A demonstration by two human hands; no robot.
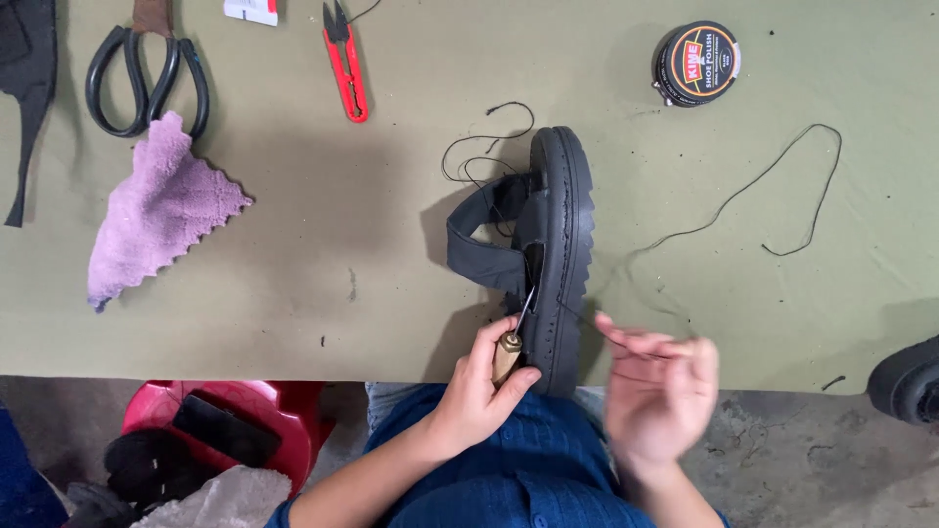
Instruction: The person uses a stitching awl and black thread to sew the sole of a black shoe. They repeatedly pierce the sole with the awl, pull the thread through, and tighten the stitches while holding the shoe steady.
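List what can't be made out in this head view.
- Right hand: motion-blurred, so its grip on the thread is unclear.
- Awl tip: hidden between strap and sole of the sandal.
- Left hand covers most of the awl's handle.
- Second sole: cut off by the right edge.
- Scissors: blades cut off by the top edge.

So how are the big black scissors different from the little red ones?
The black scissors are much bigger than the red thread snips. The black scissors have two round finger loops; the red thread snips have none, just a narrow springy body. The black scissors lie beside the purple cloth, the red thread snips alone farther right. Both rest untouched on the green table, away from the hands.
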